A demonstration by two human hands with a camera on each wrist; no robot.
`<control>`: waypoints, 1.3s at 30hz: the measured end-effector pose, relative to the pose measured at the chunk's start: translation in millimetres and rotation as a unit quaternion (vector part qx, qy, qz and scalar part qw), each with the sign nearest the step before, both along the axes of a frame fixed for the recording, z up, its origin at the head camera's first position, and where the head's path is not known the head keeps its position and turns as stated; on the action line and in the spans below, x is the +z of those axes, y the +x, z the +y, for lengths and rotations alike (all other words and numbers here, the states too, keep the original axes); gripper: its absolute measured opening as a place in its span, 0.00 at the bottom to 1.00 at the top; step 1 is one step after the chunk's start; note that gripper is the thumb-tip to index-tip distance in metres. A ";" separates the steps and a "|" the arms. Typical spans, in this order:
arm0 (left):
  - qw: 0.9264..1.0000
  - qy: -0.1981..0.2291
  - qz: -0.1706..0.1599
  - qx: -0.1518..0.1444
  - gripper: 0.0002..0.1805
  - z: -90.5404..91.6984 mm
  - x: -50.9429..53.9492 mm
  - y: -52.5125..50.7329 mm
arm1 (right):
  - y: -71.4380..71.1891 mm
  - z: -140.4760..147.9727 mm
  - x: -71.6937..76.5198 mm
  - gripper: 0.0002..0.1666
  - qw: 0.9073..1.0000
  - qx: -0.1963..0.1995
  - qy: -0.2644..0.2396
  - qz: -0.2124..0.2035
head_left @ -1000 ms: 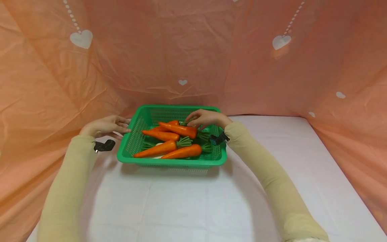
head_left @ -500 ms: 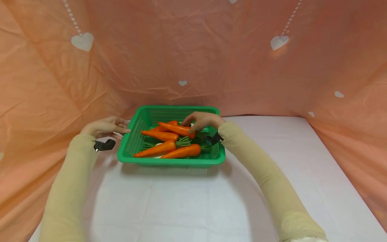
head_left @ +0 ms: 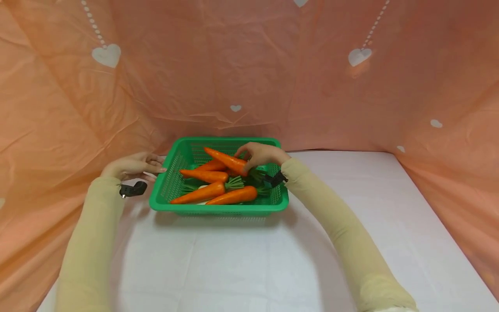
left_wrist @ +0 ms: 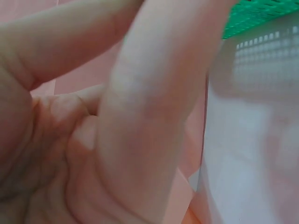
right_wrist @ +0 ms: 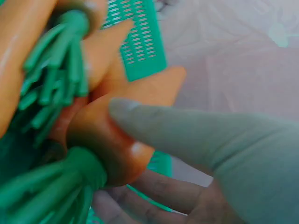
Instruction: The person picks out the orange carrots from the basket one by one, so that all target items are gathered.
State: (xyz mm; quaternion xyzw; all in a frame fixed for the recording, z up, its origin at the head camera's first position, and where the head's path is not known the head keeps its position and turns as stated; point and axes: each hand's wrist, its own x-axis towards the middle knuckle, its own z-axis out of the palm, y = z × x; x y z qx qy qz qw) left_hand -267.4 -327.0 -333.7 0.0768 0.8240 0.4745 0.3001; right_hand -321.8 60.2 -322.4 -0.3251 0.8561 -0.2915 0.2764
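Observation:
My right hand (head_left: 263, 155) pinches an orange carrot (head_left: 226, 160) near its leafy end, over the back right of a green plastic basket (head_left: 218, 208). In the right wrist view, the thumb (right_wrist: 140, 121) presses on the top of this carrot (right_wrist: 117, 154) and the other fingers lie beneath it. The carrot's tip points to the left and is raised. More carrots (head_left: 202, 193) with green tops lie in the basket below. At the basket's left rim, my left hand (head_left: 134, 165) touches the edge with loosely extended fingers; its exact contact is hidden in the left wrist view.
Under the basket is a white-covered table (head_left: 226, 260). An orange cloth (head_left: 249, 78) with white hearts hangs behind it and along both sides. Something whitish (head_left: 202, 187) shows beneath the front carrots.
My right hand has moved slightly left, closed on the rear carrot and lifted it; its tip has risen off the carrot beneath. The left hand stays at the rim.

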 end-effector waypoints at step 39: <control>0.997 0.007 0.075 0.012 0.44 2.0 -4.8 36.3 | 68.1 199.7 -37.3 0.39 0.935 -0.283 -0.187 -0.106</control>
